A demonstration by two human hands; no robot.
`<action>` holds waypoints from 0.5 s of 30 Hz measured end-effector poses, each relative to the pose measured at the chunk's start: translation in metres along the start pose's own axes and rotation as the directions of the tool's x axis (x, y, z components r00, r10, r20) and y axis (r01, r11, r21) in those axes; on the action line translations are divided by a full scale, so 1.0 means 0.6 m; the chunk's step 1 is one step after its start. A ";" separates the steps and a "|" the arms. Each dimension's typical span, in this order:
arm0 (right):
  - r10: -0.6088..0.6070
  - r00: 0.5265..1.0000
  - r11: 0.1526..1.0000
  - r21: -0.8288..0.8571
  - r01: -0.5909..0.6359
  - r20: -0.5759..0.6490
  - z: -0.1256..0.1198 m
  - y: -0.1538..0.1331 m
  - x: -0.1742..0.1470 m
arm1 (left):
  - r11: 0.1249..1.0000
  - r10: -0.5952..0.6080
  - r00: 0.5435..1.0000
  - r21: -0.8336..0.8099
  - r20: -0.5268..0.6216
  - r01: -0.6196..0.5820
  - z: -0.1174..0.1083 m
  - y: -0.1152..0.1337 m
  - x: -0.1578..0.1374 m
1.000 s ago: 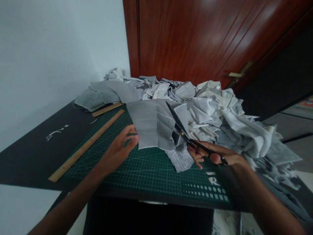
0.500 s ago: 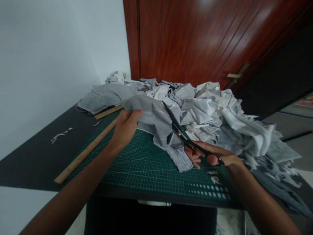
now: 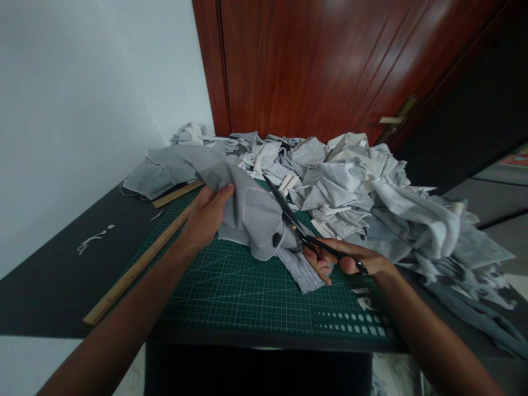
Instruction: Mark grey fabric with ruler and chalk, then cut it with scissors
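My left hand is closed on a piece of grey fabric, which drapes to the right over the green cutting mat. In my right hand are black scissors, thumb and fingers through the handles. Their blades point up and to the left along the right edge of the grey fabric; whether they are cutting into it I cannot tell. A heathered grey strip lies on the mat under the scissors, next to my right fingers.
A wooden ruler lies along the mat's left side, and a shorter wooden piece sits behind it. Light fabric pieces are heaped at the back and right. Small scraps lie on the black tabletop. Behind stands a door.
The grey fabric has swung down and lies flatter, its lower edge turned toward me. The scissors and my right hand have shifted slightly left. My left hand keeps its grip.
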State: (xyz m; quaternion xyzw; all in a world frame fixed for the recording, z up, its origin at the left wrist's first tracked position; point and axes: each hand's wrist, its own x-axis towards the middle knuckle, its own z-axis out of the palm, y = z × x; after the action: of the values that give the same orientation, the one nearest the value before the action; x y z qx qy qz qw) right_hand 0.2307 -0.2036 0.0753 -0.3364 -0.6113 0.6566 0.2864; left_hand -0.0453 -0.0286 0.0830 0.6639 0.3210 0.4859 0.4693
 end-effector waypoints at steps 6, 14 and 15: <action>0.007 1.000 1.000 -0.017 -0.006 0.030 0.006 0.006 0.007 | 0.976 -0.217 0.971 0.040 0.103 0.214 0.001 0.006 -0.030; 0.019 1.000 0.998 -0.059 -0.021 -0.022 0.006 0.031 0.008 | 0.866 -0.487 0.850 -0.018 0.202 0.500 0.018 0.017 -0.064; 0.023 1.000 0.999 -0.049 -0.023 -0.011 0.004 0.031 0.007 | 0.841 -0.526 0.827 -0.026 0.198 0.541 0.019 0.016 -0.064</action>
State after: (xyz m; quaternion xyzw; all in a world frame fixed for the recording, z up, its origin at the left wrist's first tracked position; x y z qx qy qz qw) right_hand 0.2270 -0.2036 0.0562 -0.3536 -0.6218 0.6430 0.2735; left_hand -0.0474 -0.0695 0.0779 0.5698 0.4293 0.2849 0.6402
